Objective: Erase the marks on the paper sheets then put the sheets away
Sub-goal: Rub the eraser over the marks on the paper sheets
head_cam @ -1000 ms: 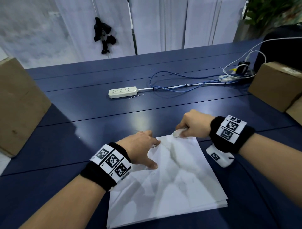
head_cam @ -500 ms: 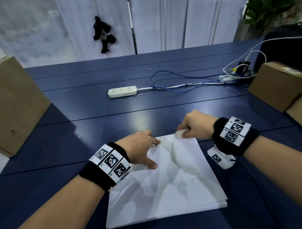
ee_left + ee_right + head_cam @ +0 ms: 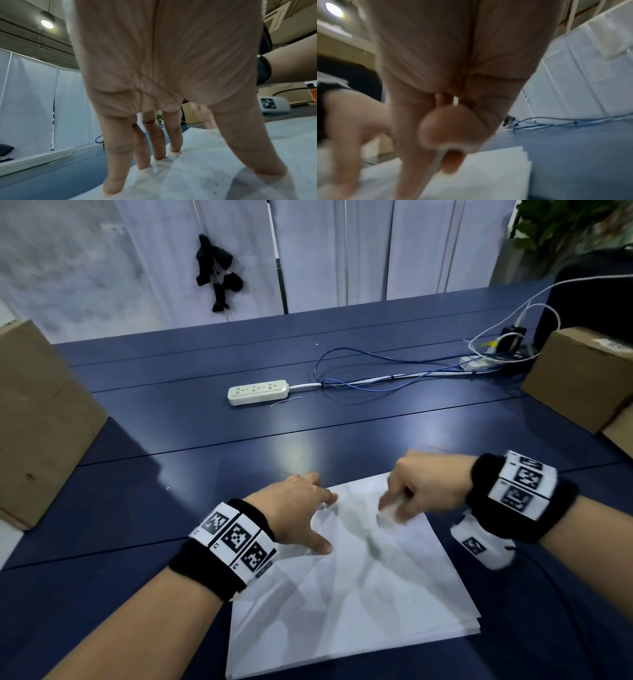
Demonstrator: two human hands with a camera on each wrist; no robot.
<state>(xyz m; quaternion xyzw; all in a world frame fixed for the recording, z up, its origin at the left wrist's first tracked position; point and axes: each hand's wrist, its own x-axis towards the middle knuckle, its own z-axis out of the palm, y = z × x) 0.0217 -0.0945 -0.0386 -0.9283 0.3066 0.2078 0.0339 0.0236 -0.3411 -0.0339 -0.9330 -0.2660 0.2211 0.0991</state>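
Observation:
A stack of white paper sheets (image 3: 359, 594) lies on the blue table in front of me, with faint grey smudges across the top sheet. My left hand (image 3: 318, 520) presses down on the stack's far left corner with straight, spread fingers (image 3: 159, 142), flat on the paper (image 3: 197, 175). My right hand (image 3: 390, 505) pinches a small white eraser (image 3: 388, 515) and holds it against the top sheet near its far edge. That hand is motion-blurred. In the right wrist view the eraser (image 3: 436, 161) shows as a pale strip between thumb and finger above the paper (image 3: 488, 169).
A white power strip (image 3: 257, 392) and blue cables (image 3: 376, 371) lie farther back on the table. A cardboard box (image 3: 37, 422) stands at the left and another (image 3: 579, 374) at the right.
My right hand has moved the eraser from the sheet's far edge inward onto the paper, toward me. The left hand has stayed pressed on the corner.

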